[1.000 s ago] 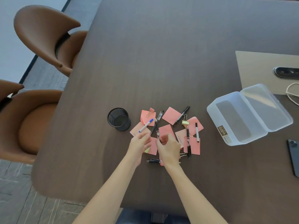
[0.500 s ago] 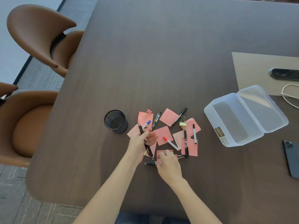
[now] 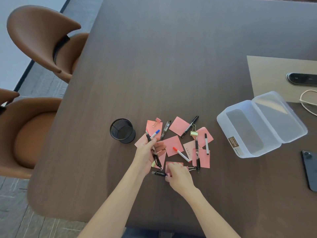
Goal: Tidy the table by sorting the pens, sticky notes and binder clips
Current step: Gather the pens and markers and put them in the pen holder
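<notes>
Pink sticky notes point(image 3: 172, 145) lie scattered on the dark table with several pens and binder clips among them. My left hand point(image 3: 147, 155) is shut on a black pen point(image 3: 153, 149), held above the notes. My right hand point(image 3: 178, 177) pinches the end of another black pen point(image 3: 159, 173) lying at the near edge of the pile. A red-capped marker point(image 3: 181, 154), a blue-capped marker point(image 3: 155, 133), a gold binder clip point(image 3: 193, 132) and a pink binder clip point(image 3: 157, 121) rest in the pile. A black mesh pen cup point(image 3: 122, 130) stands left of the notes.
An open translucent plastic box point(image 3: 257, 124) sits at the right. A dark phone point(image 3: 309, 170) lies beyond it near the right edge. A beige mat point(image 3: 267, 73) with a black device and a white cable is at the far right. Two brown chairs point(image 3: 39, 36) stand left of the table.
My left hand has taken a black pen out of the pile and lifted it. My right hand moved back toward me onto the black pen at the near edge, uncovering the red-capped marker.
</notes>
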`<state>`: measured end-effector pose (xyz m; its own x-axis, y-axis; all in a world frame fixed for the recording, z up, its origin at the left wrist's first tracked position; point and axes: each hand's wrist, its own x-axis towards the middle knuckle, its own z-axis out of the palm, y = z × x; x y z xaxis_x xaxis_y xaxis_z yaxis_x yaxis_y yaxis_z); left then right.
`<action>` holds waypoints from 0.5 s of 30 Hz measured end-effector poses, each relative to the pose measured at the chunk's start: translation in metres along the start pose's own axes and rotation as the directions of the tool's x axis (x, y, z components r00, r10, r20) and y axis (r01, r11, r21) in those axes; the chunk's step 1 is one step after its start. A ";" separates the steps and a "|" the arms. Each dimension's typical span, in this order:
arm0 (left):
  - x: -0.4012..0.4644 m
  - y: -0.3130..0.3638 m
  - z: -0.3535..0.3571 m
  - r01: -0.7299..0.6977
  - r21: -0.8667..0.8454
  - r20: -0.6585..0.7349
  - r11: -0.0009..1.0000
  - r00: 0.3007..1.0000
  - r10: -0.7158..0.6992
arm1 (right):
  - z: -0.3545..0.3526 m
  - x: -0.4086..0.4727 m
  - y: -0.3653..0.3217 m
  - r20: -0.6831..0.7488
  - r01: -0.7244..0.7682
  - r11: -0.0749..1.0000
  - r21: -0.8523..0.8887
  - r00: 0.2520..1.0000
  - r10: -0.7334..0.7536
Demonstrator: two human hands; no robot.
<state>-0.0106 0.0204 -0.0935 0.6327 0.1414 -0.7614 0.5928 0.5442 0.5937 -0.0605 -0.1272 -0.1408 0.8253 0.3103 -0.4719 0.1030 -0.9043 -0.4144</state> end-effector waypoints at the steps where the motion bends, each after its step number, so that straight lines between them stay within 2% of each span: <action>1: 0.000 0.000 -0.001 0.005 -0.001 -0.007 1.000 1.000 -0.005 | -0.007 0.000 0.000 -0.015 -0.025 0.997 0.072 1.000 0.026; 6: 0.000 0.002 -0.006 0.015 -0.059 -0.005 0.998 1.000 -0.015 | -0.046 0.006 0.000 -0.059 -0.145 0.891 0.429 0.980 0.188; 12: 0.003 0.005 -0.011 -0.009 -0.108 -0.031 0.994 0.999 0.006 | -0.072 0.013 -0.011 -0.098 -0.182 0.775 0.605 0.949 0.300; 15: 0.001 0.004 -0.012 -0.016 -0.030 0.005 0.999 1.000 0.017 | -0.076 0.017 -0.025 -0.166 -0.122 0.728 0.675 0.935 0.312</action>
<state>-0.0137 0.0323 -0.0952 0.6447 0.1467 -0.7503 0.5672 0.5662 0.5981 -0.0068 -0.1214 -0.0789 0.8966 -0.0406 -0.4410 -0.4009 -0.4978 -0.7691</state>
